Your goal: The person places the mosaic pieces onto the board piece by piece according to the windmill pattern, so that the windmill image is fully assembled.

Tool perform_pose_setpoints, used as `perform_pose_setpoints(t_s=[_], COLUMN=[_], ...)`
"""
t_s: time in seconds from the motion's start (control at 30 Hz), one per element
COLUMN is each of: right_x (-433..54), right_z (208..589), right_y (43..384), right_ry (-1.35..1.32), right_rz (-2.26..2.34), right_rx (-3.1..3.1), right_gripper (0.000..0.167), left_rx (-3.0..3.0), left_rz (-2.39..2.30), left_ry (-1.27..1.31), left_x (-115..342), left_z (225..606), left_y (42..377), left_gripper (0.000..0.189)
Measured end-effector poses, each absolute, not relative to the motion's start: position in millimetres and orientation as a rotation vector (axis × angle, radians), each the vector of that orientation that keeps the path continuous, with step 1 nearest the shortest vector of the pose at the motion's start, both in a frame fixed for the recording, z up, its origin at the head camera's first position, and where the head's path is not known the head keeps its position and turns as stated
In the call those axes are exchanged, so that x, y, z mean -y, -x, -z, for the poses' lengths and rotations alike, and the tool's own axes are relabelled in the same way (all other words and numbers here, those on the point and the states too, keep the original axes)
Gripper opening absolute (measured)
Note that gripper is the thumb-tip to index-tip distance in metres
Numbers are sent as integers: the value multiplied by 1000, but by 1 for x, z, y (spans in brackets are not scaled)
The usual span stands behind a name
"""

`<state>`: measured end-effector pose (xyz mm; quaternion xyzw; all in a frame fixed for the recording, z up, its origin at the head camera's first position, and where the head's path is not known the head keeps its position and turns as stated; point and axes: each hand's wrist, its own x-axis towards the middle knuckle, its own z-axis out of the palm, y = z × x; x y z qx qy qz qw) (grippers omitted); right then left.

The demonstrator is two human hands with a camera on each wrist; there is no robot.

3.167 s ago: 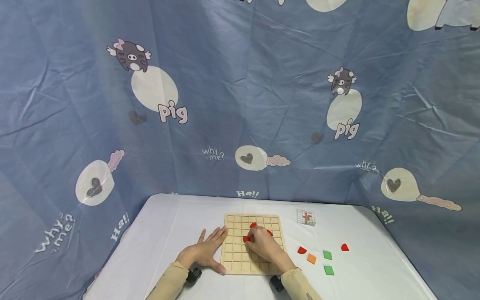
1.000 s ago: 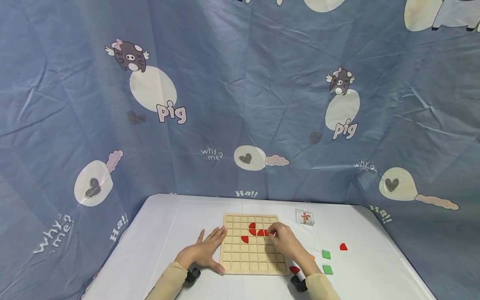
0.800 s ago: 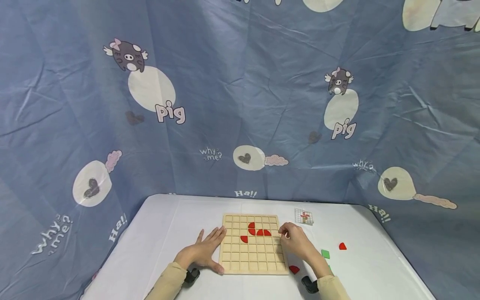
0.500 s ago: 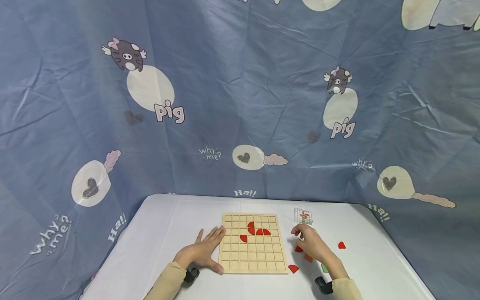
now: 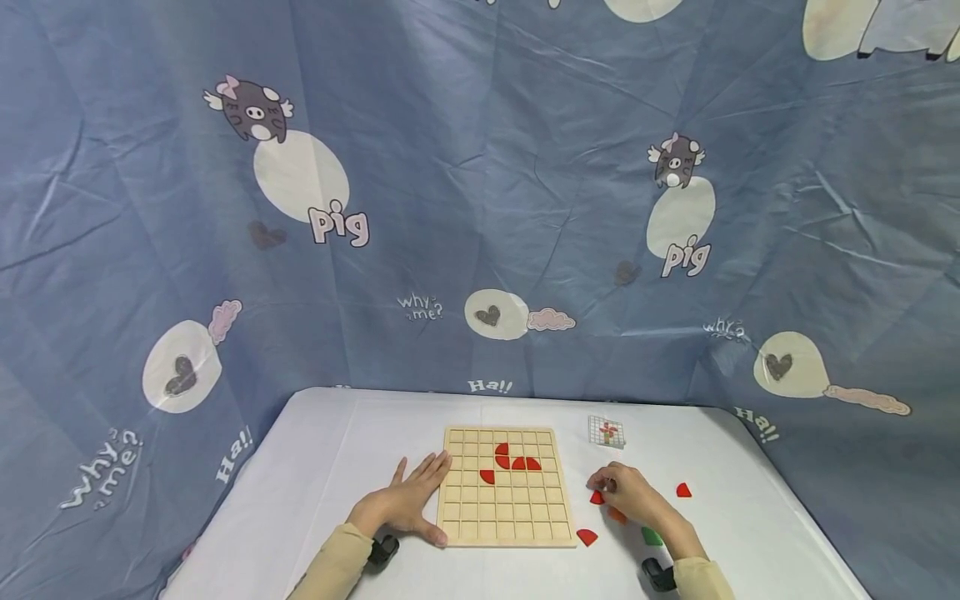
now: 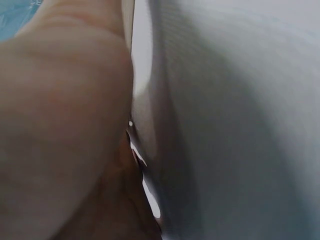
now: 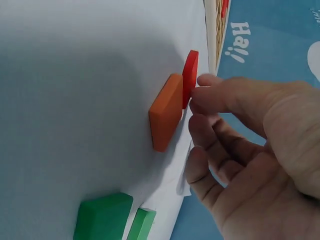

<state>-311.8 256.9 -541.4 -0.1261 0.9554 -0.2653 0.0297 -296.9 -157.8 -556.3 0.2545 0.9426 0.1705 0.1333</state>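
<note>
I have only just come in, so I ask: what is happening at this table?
Someone is working at a wooden grid board. The left grip lies spread at the board's left edge. The right grip is at a red piece to the right of the board; I cannot tell if it is held. Five red pieces sit on the board. To its right lie also two more red pieces, an orange piece, two green pieces and a printed card.

A pale tan, square wooden board (image 5: 506, 495) is showing a grid; flat red quarter-circle pieces (image 5: 587, 538) are contrasting with orange and green square tiles (image 7: 166, 112); the blue fabric backdrop (image 5: 450, 208) is displaying grey pigs (image 5: 255, 112).
</note>
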Motion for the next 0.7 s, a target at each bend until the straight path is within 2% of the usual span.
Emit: perform_pose_setpoints(t_s=[0.17, 0.4, 0.7], right_x=[-258, -260, -260], right_z=[544, 545, 547], right_y=[315, 322, 322], right_ry=[299, 270, 387], right_rz=[839, 830, 762], right_rx=[-2945, -2938, -2964], right_gripper=[18, 21, 22], left_rx=[-2729, -2723, -2725], left_rz=[-512, -488, -490], left_ry=[-732, -722, -726], left_x=[158, 158, 158], left_z=[556, 558, 558], left_y=[297, 299, 297], left_gripper=[134, 136, 134])
